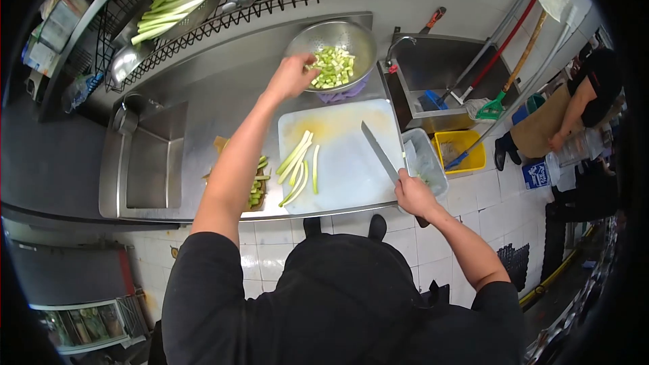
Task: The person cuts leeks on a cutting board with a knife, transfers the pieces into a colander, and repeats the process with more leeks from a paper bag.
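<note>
- Pale green stalks (295, 154) are lying in a loose bundle on the left part of a white chopping board (348, 179), their long axis running from the far side toward the near left; one stray stalk (316, 170) is lying just to their right.
- At the board's right edge, the right hand (414, 194) is gripping a knife (380, 151), fingers wrapped around its handle; the blade is slanting away and leftward, bare board separating it from the stalks.
- Beyond the board, the left hand (292, 78), appearing the nearer of the two to the bundle, is hanging over the left side of a metal bowl (365, 44) holding chopped pieces (333, 66).
- Its fingertips are blurring against the pieces; whether they are pinching anything, one cannot tell.
- The left forearm (233, 155) is partly hiding more green pieces (255, 196) by the counter's edge.
- At far right, dark fisheye borders are obscuring part of a co-worker (544, 118).
</note>
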A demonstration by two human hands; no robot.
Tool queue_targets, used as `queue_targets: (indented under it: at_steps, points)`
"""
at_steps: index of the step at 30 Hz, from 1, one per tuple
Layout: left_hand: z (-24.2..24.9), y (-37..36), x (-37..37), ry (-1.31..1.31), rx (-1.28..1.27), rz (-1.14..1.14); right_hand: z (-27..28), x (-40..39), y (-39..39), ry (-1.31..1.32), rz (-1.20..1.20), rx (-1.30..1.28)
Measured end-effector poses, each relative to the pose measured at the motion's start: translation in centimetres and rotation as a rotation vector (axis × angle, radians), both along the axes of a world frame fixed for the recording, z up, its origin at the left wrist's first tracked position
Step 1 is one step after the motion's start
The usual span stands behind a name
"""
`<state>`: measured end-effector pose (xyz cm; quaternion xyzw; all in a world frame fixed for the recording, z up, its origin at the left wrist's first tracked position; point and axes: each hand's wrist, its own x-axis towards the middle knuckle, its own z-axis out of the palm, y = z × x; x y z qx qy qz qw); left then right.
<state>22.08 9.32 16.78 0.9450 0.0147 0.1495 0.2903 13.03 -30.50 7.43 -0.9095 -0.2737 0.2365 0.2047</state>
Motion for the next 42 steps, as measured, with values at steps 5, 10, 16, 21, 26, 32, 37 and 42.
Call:
queue_targets:
  at_steps: [5, 10, 16, 21, 26, 32, 37, 42]
  points:
    - [-9.4, 1.7, -9.0, 0.415, 0.038, 0.019, -2.2, -1.7, 1.2, 0.028, -0.101, 0.038]
    - [-15.8, 0.6, -16.5, 0.423, 0.059, 0.156, -4.5, -3.5, 2.7, 0.020, -0.213, 0.090]
    - [-17.8, 0.9, -15.9, 0.248, -0.041, 0.326, -4.5, -4.4, 3.2, 0.123, -0.218, 0.210]
    - [-15.7, -1.5, -15.2, 0.236, 0.073, 0.262, -4.3, -4.9, 4.5, 0.522, -0.150, 0.387]
    - [-16.5, -1.1, -13.8, 0.225, -0.015, 0.204, -10.6, -5.5, 1.5, 0.408, -0.460, 0.481]
    - [-16.4, -1.8, -10.0, 0.204, -0.015, 0.081, -7.6, -2.4, -4.4, -0.166, -0.814, 0.583]
    - [-16.5, -6.6, -6.4, 0.267, -0.007, -0.130, -7.4, -3.9, -3.6, 0.009, -0.655, 0.561]
    - [-15.7, -11.3, -7.2, 0.319, -0.020, -0.308, -6.1, -5.4, -1.2, 0.039, -0.517, 0.418]
